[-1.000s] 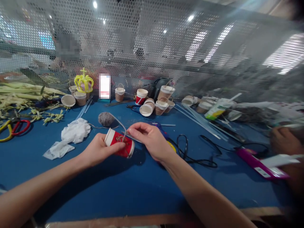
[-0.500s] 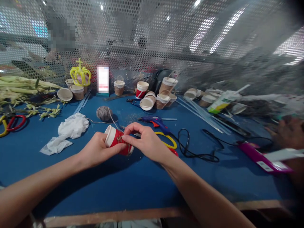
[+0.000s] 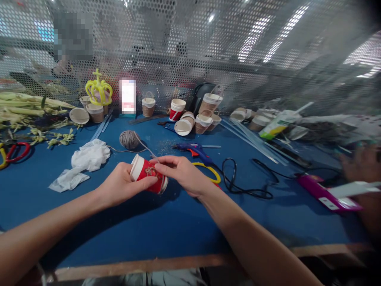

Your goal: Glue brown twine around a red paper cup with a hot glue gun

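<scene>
Low over the near tabletop point(image 3: 154, 234), the left hand point(image 3: 119, 186) curls round the sideways red paper cup point(image 3: 148, 178), right hand point(image 3: 182, 174) pinching twine point(image 3: 145, 147) against it, and I reckon a hard squeeze crumples it or the twine slips loose.

Left hand point(image 3: 119, 184): holds a red paper cup point(image 3: 148, 178) lying on its side, white rim to the left, just over the blue table point(image 3: 166, 226).
Right hand point(image 3: 181, 174): fingertips pinch a gray string point(image 3: 143, 145) against the side of the cup.
String: goes from the cup back to a ball of string point(image 3: 127, 139) on the table.
Beside the right hand: a blue glue gun point(image 3: 195, 150), yellow scissors point(image 3: 210, 171) and a black cord point(image 3: 238, 186).
Left of the cup: a crumpled white bag point(image 3: 89, 157).
At the back: a yellow crown point(image 3: 99, 89) and little brown cups point(image 3: 204, 123) by the mesh wall point(image 3: 190, 51).
Far right: another person's blurry hand point(image 3: 360, 163).
</scene>
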Motion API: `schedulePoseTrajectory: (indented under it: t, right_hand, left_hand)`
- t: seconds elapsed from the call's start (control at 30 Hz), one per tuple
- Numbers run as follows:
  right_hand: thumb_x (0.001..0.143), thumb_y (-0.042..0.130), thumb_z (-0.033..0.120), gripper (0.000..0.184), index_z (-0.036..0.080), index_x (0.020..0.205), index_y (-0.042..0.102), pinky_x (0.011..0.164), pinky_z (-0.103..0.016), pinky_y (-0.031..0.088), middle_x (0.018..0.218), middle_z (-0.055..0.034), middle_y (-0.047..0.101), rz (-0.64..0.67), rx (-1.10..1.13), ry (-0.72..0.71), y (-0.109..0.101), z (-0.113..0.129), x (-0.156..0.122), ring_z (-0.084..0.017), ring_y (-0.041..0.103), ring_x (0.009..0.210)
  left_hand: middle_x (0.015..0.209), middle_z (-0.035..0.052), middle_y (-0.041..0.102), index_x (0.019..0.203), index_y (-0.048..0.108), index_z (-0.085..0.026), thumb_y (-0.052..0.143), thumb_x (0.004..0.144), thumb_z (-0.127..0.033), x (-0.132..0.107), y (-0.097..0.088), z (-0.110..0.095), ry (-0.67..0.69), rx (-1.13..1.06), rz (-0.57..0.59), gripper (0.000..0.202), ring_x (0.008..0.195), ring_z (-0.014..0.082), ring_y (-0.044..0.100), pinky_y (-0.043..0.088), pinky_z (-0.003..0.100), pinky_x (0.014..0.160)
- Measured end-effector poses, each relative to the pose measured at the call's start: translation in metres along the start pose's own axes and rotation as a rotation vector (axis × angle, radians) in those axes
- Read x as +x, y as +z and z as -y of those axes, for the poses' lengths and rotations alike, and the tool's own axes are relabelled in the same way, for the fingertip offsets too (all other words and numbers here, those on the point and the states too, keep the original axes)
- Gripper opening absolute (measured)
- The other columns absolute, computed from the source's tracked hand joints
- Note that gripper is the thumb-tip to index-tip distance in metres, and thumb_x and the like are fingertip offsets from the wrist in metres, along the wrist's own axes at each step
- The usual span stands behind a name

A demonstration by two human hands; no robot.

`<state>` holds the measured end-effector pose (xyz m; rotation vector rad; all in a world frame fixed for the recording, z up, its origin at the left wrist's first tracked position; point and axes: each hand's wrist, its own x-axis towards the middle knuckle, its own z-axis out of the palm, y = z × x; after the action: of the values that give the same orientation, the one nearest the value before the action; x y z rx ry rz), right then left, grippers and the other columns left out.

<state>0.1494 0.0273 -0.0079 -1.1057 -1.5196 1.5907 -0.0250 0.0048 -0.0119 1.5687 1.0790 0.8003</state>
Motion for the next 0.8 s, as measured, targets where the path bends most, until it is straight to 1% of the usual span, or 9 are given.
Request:
schedulePoseTrajectory:
  t: [0.07, 0.1, 0.17, 0.27, 0.33, 0.47, 0.6, 0.8]
  right_hand:
    - [0.062, 0.071, 0.032, 0.02, 0.019, 0.076, 0.066, 0.074, -0.028, 0.043, 0.081, -0.0004, 0.064, -0.091, 0.131, -0.046, -0.0001, -0.0016, 0.0018, -0.012, 0.056, 0.075]
    - [0.062, 0.072, 0.031, 0.016, 0.019, 0.072, 0.066, 0.073, -0.026, 0.043, 0.078, 0.0006, 0.064, -0.122, 0.162, -0.075, -0.001, -0.0014, 0.002, -0.011, 0.056, 0.072]
    - [0.062, 0.071, 0.031, 0.012, 0.02, 0.067, 0.067, 0.067, -0.023, 0.041, 0.07, 0.0021, 0.063, -0.166, 0.164, -0.135, -0.0039, 0.0006, 0.0011, -0.008, 0.053, 0.066]
    - [0.067, 0.067, 0.033, 0.012, 0.021, 0.068, 0.07, 0.055, -0.021, 0.036, 0.062, 0.0027, 0.061, -0.197, 0.124, -0.194, -0.008, 0.0053, -0.0019, -0.006, 0.048, 0.057]
    - [0.068, 0.066, 0.034, 0.013, 0.021, 0.069, 0.07, 0.053, -0.021, 0.035, 0.06, 0.0027, 0.06, -0.219, 0.112, -0.227, -0.0093, 0.007, -0.0036, -0.006, 0.047, 0.056]
    - [0.069, 0.065, 0.033, 0.013, 0.021, 0.07, 0.07, 0.058, -0.023, 0.038, 0.061, 0.0025, 0.06, -0.272, 0.043, -0.275, -0.0089, 0.0061, -0.0051, -0.007, 0.049, 0.057]
    - [0.072, 0.062, 0.03, 0.012, 0.021, 0.07, 0.07, 0.061, -0.023, 0.04, 0.063, 0.0025, 0.061, -0.271, -0.046, -0.314, -0.0063, 0.006, -0.0062, -0.008, 0.05, 0.059]
    - [0.072, 0.062, 0.029, 0.012, 0.019, 0.07, 0.069, 0.061, -0.023, 0.041, 0.062, 0.002, 0.062, -0.296, -0.095, -0.317, -0.0044, 0.0063, -0.005, -0.009, 0.052, 0.059]
  left_hand:
    - [0.06, -0.0004, 0.066, 0.067, 0.067, -0.012, 0.063, 0.069, -0.029, 0.0012, -0.0007, 0.0008, -0.043, -0.085, 0.02, 0.018, 0.053, 0.0096, 0.054, 0.042, 0.018, 0.053]
    - [0.062, 0.0002, 0.067, 0.069, 0.068, -0.012, 0.064, 0.068, -0.029, 0.0022, -0.0012, 0.0012, -0.072, -0.14, 0.022, 0.017, 0.054, 0.0101, 0.055, 0.043, 0.019, 0.056]
    - [0.065, 0.0002, 0.069, 0.071, 0.068, -0.014, 0.066, 0.067, -0.03, 0.0047, -0.0025, 0.0019, -0.124, -0.25, 0.013, 0.017, 0.056, 0.0101, 0.057, 0.045, 0.019, 0.059]
    - [0.063, -0.0012, 0.069, 0.071, 0.068, -0.015, 0.068, 0.066, -0.031, 0.0077, -0.0038, 0.0028, -0.175, -0.357, 0.001, 0.017, 0.054, 0.0083, 0.056, 0.043, 0.017, 0.057]
    - [0.063, -0.0016, 0.069, 0.07, 0.068, -0.015, 0.069, 0.065, -0.031, 0.0087, -0.0038, 0.003, -0.199, -0.393, 0.003, 0.017, 0.054, 0.0075, 0.056, 0.042, 0.017, 0.056]
    - [0.06, -0.0021, 0.068, 0.066, 0.067, -0.015, 0.07, 0.064, -0.031, 0.0081, -0.0025, 0.0024, -0.216, -0.403, 0.003, 0.017, 0.052, 0.0071, 0.055, 0.041, 0.017, 0.054]
    - [0.059, -0.0027, 0.068, 0.066, 0.068, -0.015, 0.068, 0.067, -0.028, 0.0059, -0.001, 0.0006, -0.224, -0.368, 0.022, 0.013, 0.052, 0.0068, 0.054, 0.041, 0.015, 0.053]
    - [0.062, -0.0022, 0.069, 0.068, 0.069, -0.015, 0.068, 0.067, -0.029, 0.0039, 0.001, -0.0006, -0.22, -0.353, 0.056, 0.014, 0.055, 0.0073, 0.056, 0.043, 0.015, 0.056]
